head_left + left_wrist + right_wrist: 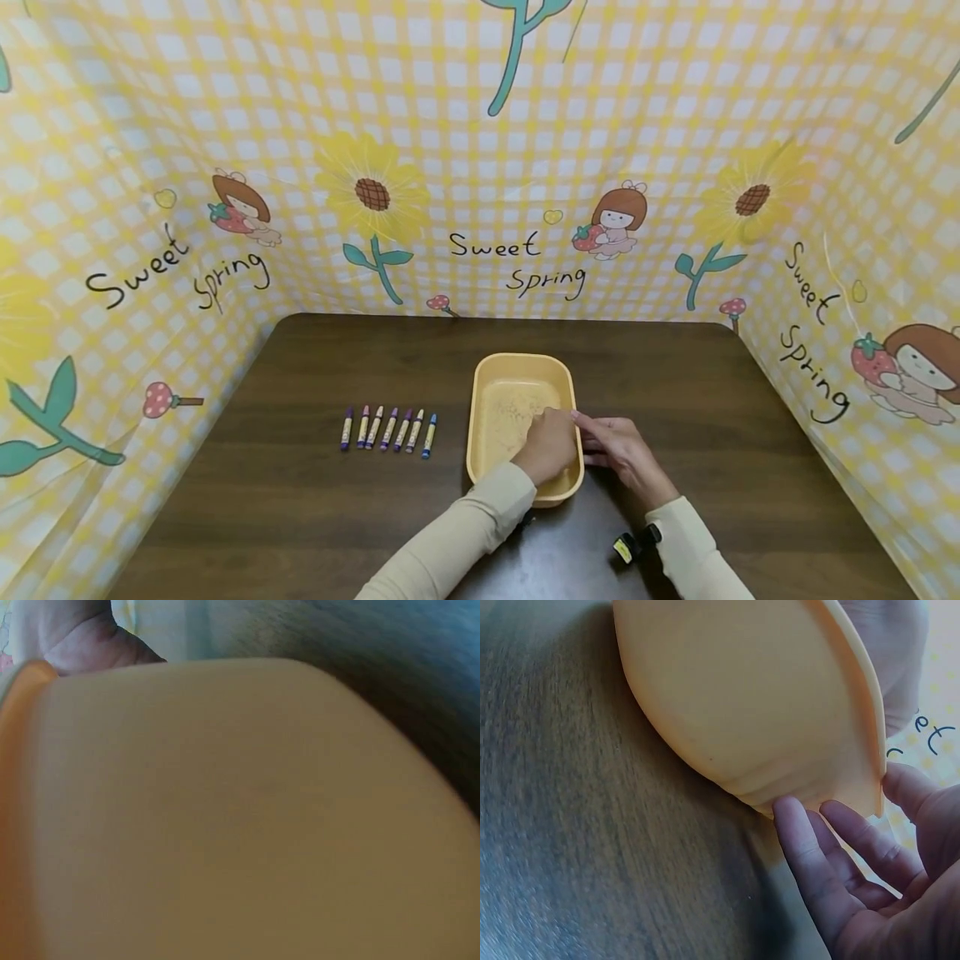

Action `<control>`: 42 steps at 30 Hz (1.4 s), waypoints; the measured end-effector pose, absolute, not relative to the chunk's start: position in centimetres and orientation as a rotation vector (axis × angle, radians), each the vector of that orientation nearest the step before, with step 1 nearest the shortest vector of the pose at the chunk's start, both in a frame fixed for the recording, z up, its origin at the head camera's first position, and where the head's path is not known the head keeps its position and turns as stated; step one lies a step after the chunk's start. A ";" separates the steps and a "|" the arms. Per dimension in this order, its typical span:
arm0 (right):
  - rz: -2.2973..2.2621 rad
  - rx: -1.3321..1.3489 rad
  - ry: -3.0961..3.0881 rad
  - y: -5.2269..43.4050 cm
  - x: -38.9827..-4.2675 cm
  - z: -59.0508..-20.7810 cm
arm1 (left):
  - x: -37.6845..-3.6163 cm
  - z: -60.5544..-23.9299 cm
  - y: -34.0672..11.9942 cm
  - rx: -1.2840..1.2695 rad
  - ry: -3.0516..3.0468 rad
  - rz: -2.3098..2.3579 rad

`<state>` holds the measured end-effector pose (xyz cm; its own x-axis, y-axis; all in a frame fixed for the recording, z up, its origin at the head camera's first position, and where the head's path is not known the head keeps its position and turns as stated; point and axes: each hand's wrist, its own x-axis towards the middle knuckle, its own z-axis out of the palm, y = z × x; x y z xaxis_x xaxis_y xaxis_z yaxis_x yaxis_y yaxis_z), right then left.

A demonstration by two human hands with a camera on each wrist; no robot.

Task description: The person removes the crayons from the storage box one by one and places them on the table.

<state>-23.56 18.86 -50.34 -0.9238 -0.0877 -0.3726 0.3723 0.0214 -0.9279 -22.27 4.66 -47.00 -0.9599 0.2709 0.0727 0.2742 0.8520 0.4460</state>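
A yellow-orange plastic tray (pixel 521 367) with rounded corners and a raised rim stands on the dark wooden table. My left hand (pixel 549 442) reaches over its near end, back of the hand up, close to the right inner wall; its fingertips are hidden, so I cannot tell what they hold. In the left wrist view the outer wall of the tray (pixel 247 795) fills most of the picture. My right hand (pixel 618 450) grips the right side of the tray, its thumb at the rim and its fingertips (pixel 791 814) against the outer wall.
Several crayons (pixel 388 429) with purple, pink and blue ends lie in a row left of the tray. A cloth (pixel 480 192) with yellow checks and flowers encloses the back and sides of the table (pixel 300 500). A black wrist device (pixel 637 543) sits under the right cuff.
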 end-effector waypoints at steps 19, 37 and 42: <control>-1.940 0.336 2.033 18.4 -23.7 -50.5 | -23.1 -47.3 1.2 0.012 -2.949 -1.573; -1.917 0.366 2.037 18.4 -23.8 -50.5 | -22.9 -46.0 0.0 -0.110 -2.822 -1.778; -1.915 0.379 2.040 18.5 -23.7 -50.4 | -22.8 -45.9 -0.1 -0.058 -2.816 -1.840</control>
